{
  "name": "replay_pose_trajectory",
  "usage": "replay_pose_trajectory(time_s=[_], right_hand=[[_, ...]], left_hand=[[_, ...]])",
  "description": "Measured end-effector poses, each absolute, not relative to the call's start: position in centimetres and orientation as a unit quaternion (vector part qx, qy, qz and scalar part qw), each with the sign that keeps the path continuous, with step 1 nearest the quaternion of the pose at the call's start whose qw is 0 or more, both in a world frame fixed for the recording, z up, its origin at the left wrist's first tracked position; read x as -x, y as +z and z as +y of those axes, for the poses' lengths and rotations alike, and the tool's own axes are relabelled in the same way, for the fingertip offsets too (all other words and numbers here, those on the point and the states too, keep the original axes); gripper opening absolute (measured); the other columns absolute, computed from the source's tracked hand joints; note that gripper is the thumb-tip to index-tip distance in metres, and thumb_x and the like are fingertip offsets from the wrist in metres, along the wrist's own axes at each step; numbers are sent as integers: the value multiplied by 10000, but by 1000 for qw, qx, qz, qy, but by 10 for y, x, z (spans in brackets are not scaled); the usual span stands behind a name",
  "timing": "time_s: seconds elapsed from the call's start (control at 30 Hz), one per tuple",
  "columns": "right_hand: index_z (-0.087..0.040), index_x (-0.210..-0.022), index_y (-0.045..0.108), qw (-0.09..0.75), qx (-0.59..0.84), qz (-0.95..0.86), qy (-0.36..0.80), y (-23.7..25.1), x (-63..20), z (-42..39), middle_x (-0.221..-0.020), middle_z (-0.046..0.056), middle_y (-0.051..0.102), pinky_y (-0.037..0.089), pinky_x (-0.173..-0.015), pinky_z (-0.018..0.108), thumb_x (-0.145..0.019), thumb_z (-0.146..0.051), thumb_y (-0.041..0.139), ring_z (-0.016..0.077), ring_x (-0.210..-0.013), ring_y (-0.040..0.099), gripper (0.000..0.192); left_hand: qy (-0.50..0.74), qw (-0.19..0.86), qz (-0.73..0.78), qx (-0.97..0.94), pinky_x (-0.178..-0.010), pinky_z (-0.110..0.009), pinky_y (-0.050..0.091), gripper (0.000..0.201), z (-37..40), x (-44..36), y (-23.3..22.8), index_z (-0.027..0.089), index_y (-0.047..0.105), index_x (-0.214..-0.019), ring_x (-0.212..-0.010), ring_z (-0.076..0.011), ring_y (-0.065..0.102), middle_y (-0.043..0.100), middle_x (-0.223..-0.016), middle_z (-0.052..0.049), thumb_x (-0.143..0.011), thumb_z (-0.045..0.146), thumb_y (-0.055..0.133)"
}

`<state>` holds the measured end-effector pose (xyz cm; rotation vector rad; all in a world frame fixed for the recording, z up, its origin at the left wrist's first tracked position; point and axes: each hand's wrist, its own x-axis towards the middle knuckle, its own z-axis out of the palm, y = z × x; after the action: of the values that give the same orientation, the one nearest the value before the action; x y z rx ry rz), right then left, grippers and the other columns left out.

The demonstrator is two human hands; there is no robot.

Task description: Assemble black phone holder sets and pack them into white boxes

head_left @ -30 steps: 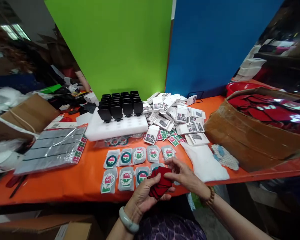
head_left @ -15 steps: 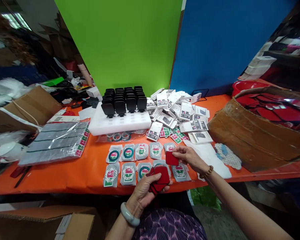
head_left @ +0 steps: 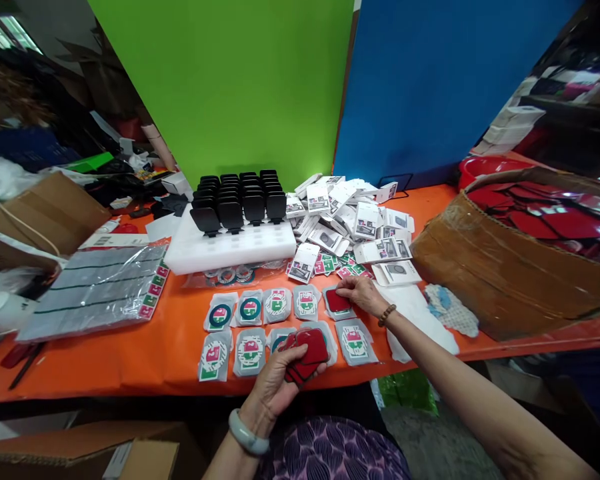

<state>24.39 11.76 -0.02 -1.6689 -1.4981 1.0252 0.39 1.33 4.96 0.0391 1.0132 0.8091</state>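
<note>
My left hand (head_left: pixel 283 377) is closed around a small stack of red square pieces with rounded corners (head_left: pixel 310 350), held over the table's front edge. My right hand (head_left: pixel 363 293) pinches a single red square piece (head_left: pixel 337 301) by its right side, over the rightmost packet of the back row. That packet's grey wrapping (head_left: pixel 350 313) shows around the piece, and its printed face is hidden. Two rows of such packets lie before me, several with pink and green cards and rings on top, like this front-right packet (head_left: pixel 355 341). The left hand's stack partly covers two front-row packets.
Behind the packets stands a white foam block (head_left: pixel 230 257) holding rows of black paddle-shaped pieces (head_left: pixel 230 212). Right of it, small white boxes (head_left: pixel 367 220) lie heaped. A cardboard box (head_left: pixel 455 260) with red pieces is at right, and a plastic-wrapped grey stack (head_left: pixel 95 287) at left.
My right hand has lowered its red piece from above the rows onto the back-right packet. The left hand keeps the stack. The view has shifted slightly.
</note>
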Motion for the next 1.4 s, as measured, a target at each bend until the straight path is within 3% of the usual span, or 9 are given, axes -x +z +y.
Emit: replay_pose_trajectory(time_s=[0.2, 0.4, 0.53, 0.67, 0.8, 1.03, 1.23, 1.3, 1.4], right_hand=[[-186, -857, 630, 363, 651, -593, 305, 16, -227, 94, -855, 51, 596, 424, -755, 348, -744, -342, 645, 201, -799, 528, 193], [-188, -877, 590, 294, 505, -534, 611, 39, -182, 56, -655, -29, 573, 355, -492, 239, -710, -449, 702, 103, -521, 478, 330], [-181, -781, 560, 311, 491, -453, 676, 40, -174, 59, -553, -66, 514, 277, -444, 212, -618, -407, 757, 64, -448, 407, 342], [-196, -750, 504, 358, 515, -440, 643, 32, -179, 81, -487, -87, 454, 248, -413, 202, -602, -415, 728, 63, -413, 369, 346], [-214, -758, 475, 336, 585, -510, 533, 20, -178, 101, -469, -86, 444, 295, -401, 226, -672, -381, 608, 90, -392, 382, 230], [-205, -691, 519, 323, 649, -579, 374, 6, -167, 111, -642, -9, 565, 379, -597, 284, -695, -186, 576, 157, -619, 517, 61], [-183, -901, 572, 315, 649, -635, 276, 19, -156, 92, -814, 53, 599, 393, -730, 337, -759, -231, 610, 217, -788, 546, 155], [-182, -922, 576, 308, 614, -662, 300, 30, -150, 82, -841, 51, 606, 405, -717, 327, -791, -309, 617, 202, -775, 547, 187], [-189, -856, 587, 252, 530, -650, 484, 45, -140, 72, -737, 1, 593, 400, -588, 271, -760, -437, 669, 145, -636, 520, 279]], left_hand=[[394, 788, 471, -35, -797, -424, 594, 242, 17, -4, 47, 81, 660, -942, -840, -261, 720, 746, -915, -128, -711, 24, 701], [424, 790, 437, -74, -822, -414, 584, 272, 17, -3, 44, 106, 669, -935, -880, -262, 709, 744, -904, -98, -678, 39, 731], [421, 797, 422, -99, -790, -393, 586, 293, 15, 2, 44, 102, 662, -980, -870, -273, 710, 741, -937, -122, -697, 91, 735], [417, 789, 443, -88, -758, -370, 583, 219, 11, 11, 42, 104, 659, -921, -816, -267, 716, 743, -853, -111, -711, 103, 719], [421, 791, 441, -54, -790, -396, 574, 159, 9, 20, 44, 99, 652, -907, -840, -270, 712, 742, -851, -118, -749, 112, 665], [430, 791, 433, -38, -851, -444, 565, 215, 8, 26, 41, 88, 657, -925, -889, -276, 706, 745, -880, -121, -715, 44, 665], [450, 777, 433, -78, -817, -429, 585, 228, 5, 28, 39, 104, 679, -887, -869, -280, 713, 749, -892, -102, -676, 102, 765], [450, 779, 430, -81, -813, -426, 586, 248, 5, 29, 39, 117, 685, -880, -875, -283, 712, 749, -891, -88, -654, 109, 787], [452, 780, 423, -93, -810, -412, 586, 285, 6, 28, 38, 124, 693, -898, -875, -279, 711, 751, -895, -85, -636, 113, 805]])
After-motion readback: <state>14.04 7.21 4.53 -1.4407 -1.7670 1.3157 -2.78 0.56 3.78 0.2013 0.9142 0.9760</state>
